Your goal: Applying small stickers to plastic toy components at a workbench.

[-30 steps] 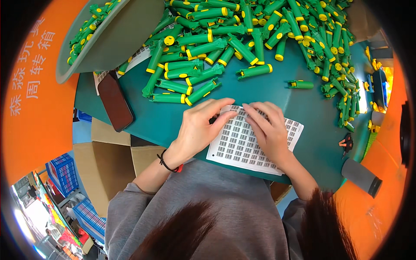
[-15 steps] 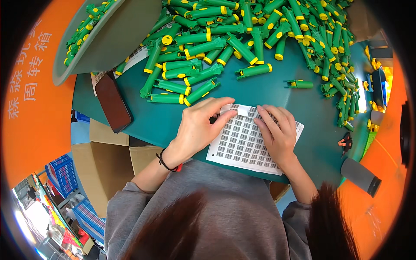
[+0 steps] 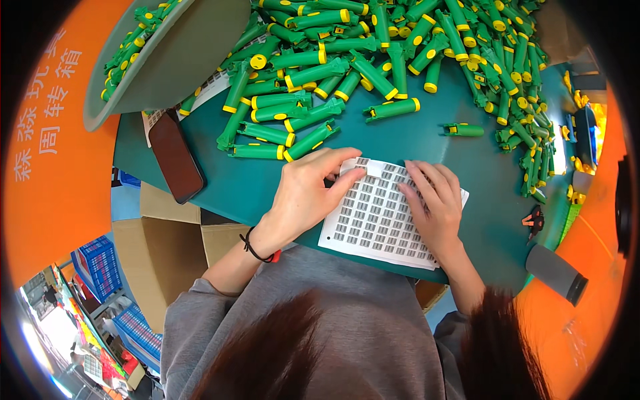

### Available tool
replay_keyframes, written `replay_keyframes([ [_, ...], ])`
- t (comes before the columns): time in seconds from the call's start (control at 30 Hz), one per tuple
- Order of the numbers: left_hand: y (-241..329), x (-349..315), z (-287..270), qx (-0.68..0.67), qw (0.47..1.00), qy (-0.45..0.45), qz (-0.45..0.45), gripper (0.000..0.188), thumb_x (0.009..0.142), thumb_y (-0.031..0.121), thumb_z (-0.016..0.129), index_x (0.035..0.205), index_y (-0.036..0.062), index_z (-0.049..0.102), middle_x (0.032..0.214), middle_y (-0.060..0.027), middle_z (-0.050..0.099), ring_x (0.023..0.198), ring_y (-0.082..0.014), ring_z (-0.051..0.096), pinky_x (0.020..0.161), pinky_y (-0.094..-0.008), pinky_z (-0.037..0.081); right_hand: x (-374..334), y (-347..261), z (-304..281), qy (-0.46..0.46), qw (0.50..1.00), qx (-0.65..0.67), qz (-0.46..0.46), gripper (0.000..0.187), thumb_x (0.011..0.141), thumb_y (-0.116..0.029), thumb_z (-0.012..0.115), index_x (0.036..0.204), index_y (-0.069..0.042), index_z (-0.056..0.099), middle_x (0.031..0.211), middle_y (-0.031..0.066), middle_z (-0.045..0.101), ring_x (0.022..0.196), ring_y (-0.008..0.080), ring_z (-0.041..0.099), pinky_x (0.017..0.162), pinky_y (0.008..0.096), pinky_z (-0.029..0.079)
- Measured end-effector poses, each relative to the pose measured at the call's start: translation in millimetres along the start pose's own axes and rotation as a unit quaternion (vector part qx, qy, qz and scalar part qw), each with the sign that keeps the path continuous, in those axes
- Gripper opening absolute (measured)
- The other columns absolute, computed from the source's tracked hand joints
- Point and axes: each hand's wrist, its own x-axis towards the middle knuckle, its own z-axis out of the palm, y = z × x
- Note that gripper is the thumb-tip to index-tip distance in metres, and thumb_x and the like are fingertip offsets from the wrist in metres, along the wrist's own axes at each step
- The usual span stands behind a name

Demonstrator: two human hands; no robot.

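Note:
A white sheet of small printed stickers (image 3: 375, 217) in rows lies near the table's front edge, apparently with more paper under it. My left hand (image 3: 310, 190), a dark band on its wrist, pinches the upper left edge of this sheet between thumb and forefinger. By the thumb tip is a blank white patch where the printed rows break off. Over the sheet's right part rests my right hand (image 3: 438, 203); its thumb and fingers are apart, with nothing seen between them. Beyond my hands lie several green plastic tubes with yellow end caps (image 3: 392, 110).
A grey-green basin (image 3: 107, 117) with more green pieces tilts at the upper left. Beside it lies a dark phone (image 3: 175, 160). Small black-and-red snips (image 3: 533, 221) and a grey cylinder (image 3: 555, 273) are at the right. An open cardboard box (image 3: 150, 260) stands below the table's left edge.
My right hand has shifted slightly right, away from the blank patch, and its fingers have spread a little. My left hand keeps its pinch on the sticker sheet.

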Motion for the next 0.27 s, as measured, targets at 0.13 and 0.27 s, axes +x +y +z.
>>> replay_keyframes([
  [0.13,1,0,0,-0.012,1.0,0.009,0.008,0.03,0.081,0.013,0.082,0.109,0.005,0.073,0.085,-0.0085,0.071,0.07,-0.0129,0.068,0.065,-0.0248,0.054,-5,4,0,0.032,0.998,0.043,-0.012,0.037,0.079,-0.004,0.078,0.115,-0.004,0.071,0.114,0.0096,0.067,0.106,0.0291,0.06,0.089,0.0392,0.05],
  [0.27,-3,0,2,-0.009,0.999,0.014,0.028,0.027,0.085,0.017,0.078,0.108,0.0046,0.072,0.082,-0.0096,0.069,0.064,-0.0175,0.068,0.059,-0.0281,0.055,-12,11,-12,0.001,0.999,-0.036,0.035,0.036,0.079,-0.004,0.079,0.114,-0.005,0.072,0.114,0.0103,0.067,0.109,0.0313,0.06,0.091,0.0385,0.051],
])
